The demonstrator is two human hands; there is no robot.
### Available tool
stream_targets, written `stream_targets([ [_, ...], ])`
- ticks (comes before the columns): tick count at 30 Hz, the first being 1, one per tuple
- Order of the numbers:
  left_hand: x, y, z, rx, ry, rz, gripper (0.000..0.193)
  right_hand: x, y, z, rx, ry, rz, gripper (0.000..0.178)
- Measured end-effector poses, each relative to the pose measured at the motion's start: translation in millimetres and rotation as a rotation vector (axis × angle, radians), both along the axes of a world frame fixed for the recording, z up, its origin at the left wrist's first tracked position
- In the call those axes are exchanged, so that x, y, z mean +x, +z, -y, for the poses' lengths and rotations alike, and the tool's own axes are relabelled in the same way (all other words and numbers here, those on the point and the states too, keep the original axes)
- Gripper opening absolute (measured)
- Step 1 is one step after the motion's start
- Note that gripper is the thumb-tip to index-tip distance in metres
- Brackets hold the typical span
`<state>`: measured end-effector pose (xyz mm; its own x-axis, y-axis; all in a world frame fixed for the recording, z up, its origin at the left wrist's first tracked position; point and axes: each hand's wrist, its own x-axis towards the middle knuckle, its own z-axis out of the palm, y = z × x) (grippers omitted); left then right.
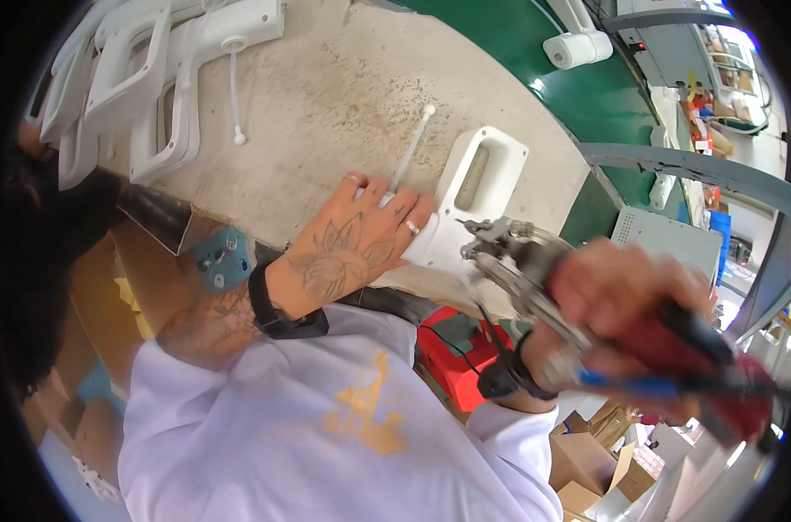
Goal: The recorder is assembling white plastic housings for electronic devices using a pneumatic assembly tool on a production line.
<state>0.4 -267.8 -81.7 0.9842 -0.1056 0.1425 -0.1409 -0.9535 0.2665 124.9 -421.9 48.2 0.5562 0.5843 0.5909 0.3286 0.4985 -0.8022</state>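
My left hand lies over a white plastic housing, its fingers curled across the body and pressing it to the worktop. The housing has a loop-shaped handle with an oblong opening. From beneath my fingers, a thin white rod with a ball tip sticks out. My right hand grips a red and black power screwdriver, blurred by motion. Its metal nose points left, close to the housing's right side; whether they touch is unclear.
Several similar white housings are stacked at the far left of the beige worktop. Behind it runs a green surface with another white device. A red stool stands below the bench, and open cardboard boxes lie lower right.
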Motion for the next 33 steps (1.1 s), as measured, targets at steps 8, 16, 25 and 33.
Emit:
stream_targets([
  [8, 22, -7, 2, -0.023, 0.054, 0.108, 0.072, -35, 20, 21, 0.11, -0.154, 0.1, 0.065],
  [16, 22, -8, 2, -0.004, 0.082, 0.058, 0.067, -20, -5, 11, 0.033, 0.027, 0.041, 0.078],
  [25, 25, -6, 5, -0.008, 0.067, 0.065, 0.063, -21, -31, 6, 0.041, -0.009, -0.058, 0.071],
  [33, 24, -4, 9, 0.002, 0.06, 0.051, 0.064, -16, -23, 10, 0.0, 0.025, -0.017, 0.08],
])
